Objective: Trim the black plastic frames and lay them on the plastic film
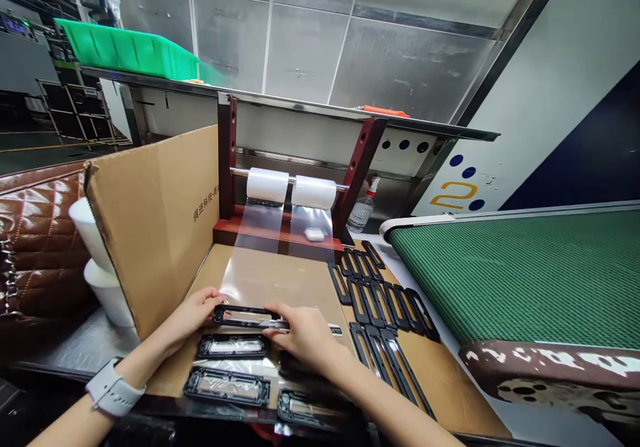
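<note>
A black rectangular plastic frame lies on a strip of clear film on the cardboard work surface. My left hand pinches its left end. Fingers of my right hand are closed on its right end. Just below, toward me, two more black frames sit on the film. Another frame shows partly under my right forearm. The film runs down from two white rolls on a dark red stand.
Several loose black frames are spread on the cardboard to the right. A cardboard flap stands upright at the left. A green conveyor belt runs along the right. A spray bottle and a small white case sit near the stand.
</note>
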{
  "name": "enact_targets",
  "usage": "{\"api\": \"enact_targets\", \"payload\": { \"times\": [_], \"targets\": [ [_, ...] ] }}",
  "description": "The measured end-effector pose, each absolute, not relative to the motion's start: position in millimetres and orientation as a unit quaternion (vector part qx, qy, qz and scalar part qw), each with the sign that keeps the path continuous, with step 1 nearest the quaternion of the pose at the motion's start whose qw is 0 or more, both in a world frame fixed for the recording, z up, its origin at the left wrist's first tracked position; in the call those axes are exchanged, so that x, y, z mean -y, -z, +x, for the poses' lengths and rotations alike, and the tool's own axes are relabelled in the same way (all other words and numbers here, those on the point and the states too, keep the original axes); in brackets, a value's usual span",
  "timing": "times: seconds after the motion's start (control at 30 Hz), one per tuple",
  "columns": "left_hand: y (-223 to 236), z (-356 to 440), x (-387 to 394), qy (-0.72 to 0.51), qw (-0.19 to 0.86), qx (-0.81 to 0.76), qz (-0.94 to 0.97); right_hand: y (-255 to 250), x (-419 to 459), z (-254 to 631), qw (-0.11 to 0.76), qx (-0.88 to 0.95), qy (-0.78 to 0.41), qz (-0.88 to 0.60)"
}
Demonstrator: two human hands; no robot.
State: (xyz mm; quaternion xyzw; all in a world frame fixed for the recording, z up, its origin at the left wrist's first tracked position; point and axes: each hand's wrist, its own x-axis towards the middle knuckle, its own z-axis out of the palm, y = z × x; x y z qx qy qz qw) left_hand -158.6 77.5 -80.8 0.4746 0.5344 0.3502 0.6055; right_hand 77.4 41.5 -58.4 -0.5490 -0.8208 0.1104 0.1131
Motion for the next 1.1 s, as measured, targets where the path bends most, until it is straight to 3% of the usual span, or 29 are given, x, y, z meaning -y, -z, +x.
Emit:
{"api": "enact_targets", "payload": {
  "times": [0.6, 0.87, 1.1],
  "targets": [
    [79.4, -162.7, -77.8, -0.353, 0.636, -0.511, 0.459, 60.6, -52.0, 65.5, 0.071, 0.823, -0.107, -0.553],
    [85.8, -161.8, -87.1, -0.403, 0.569, -0.518, 0.494, 48.1, -46.5, 79.7, 0.080, 0.807, -0.097, -0.577],
    [71.6, -143.3, -60.9, -0.443, 0.422, -0.535, 0.583, 26.4, -6.8, 119.3, 0.103, 0.777, -0.107, -0.612]
  ]
}}
